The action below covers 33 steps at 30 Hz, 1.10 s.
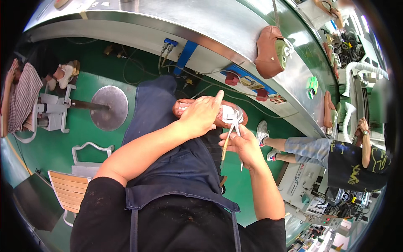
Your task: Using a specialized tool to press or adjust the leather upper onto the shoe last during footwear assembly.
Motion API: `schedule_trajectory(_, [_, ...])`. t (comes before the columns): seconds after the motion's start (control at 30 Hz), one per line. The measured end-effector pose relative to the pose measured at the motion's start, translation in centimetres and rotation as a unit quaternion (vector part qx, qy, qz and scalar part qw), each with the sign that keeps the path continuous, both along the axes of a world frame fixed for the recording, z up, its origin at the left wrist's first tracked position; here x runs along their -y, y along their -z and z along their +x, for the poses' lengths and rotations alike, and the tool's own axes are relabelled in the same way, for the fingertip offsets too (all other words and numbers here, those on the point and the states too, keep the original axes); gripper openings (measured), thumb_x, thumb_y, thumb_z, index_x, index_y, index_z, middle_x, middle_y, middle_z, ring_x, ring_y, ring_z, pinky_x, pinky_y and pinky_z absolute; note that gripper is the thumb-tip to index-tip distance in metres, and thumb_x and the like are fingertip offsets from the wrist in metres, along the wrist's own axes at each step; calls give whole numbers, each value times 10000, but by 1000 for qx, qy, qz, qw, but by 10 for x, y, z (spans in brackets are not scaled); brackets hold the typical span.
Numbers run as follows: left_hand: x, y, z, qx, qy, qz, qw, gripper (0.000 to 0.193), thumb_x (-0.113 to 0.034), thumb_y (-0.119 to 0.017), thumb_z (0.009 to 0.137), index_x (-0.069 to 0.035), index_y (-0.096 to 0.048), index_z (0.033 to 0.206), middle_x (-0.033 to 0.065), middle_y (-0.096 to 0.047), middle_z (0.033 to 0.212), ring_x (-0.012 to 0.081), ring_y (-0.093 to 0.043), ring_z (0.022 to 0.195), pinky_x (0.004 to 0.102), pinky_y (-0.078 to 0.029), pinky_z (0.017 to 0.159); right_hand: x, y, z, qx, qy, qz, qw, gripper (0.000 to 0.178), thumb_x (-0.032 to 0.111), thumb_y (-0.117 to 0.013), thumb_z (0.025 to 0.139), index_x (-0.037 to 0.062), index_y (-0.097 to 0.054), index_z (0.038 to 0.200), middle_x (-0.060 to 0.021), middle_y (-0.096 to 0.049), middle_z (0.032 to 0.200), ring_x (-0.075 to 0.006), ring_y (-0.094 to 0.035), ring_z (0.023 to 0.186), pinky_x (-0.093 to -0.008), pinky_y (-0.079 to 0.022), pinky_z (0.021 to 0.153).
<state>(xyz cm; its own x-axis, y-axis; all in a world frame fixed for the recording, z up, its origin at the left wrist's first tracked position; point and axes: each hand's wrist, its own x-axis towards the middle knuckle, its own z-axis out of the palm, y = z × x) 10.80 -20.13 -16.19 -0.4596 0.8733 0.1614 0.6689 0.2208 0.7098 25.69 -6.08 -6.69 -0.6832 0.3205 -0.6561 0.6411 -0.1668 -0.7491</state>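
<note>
A brown leather shoe [242, 111] lies sole up across my apron-covered lap, with a pale patch and folded edges at its right end. My left hand [199, 115] rests over the middle of the shoe and steadies it, thumb side toward the bench and one finger stretched past the edge. At the shoe's right end, my right hand [245, 145] is closed around metal pincers [235, 122]. Their jaws meet the pale patch; one handle looks yellowish, the other steel. The palm hides part of the handles, and my left hand covers the shoe's middle.
A metal workbench [201, 19] curves past in front, carrying another brown shoe [268, 52] and a green box [312, 87]. Cables and a blue socket panel [247, 80] are under its edge. A co-worker [352, 164] stands at right; a slatted chair [69, 191] is at left.
</note>
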Motion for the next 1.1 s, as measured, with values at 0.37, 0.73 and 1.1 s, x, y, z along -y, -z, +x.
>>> schedule_trajectory(0.37, [-3, 10, 3, -6, 3, 45, 999, 1279, -97, -932, 645, 40, -109, 1615, 224, -513, 1531, 386, -549, 1352, 482, -424, 1137, 5, 16, -11, -69, 98, -278, 953, 251, 53, -473, 1058, -43, -516, 1287, -167, -694, 1149, -239, -730, 937, -412, -645, 801])
schedule_trajectory(0.73, [-3, 5, -1, -29, 12, 59, 998, 1297, -107, -938, 624, 53, -111, 1611, 167, -515, 1555, 397, -558, 1331, 496, -424, 1121, 24, 27, -10, -20, -48, 130, 990, 244, 7, -448, 1031, -42, -513, 1261, -110, -668, 1018, -181, -689, 820, -334, -612, 690])
schedule_trajectory(1.1, [-5, 11, -1, -48, 9, 55, 997, 1205, -105, -909, 670, 59, -154, 1595, 167, -516, 1553, 392, -561, 1324, 499, -426, 1114, 10, 23, -9, -69, 73, -154, 983, 223, 47, -488, 1045, -52, -539, 1240, -167, -690, 1181, -251, -720, 1011, -392, -621, 857])
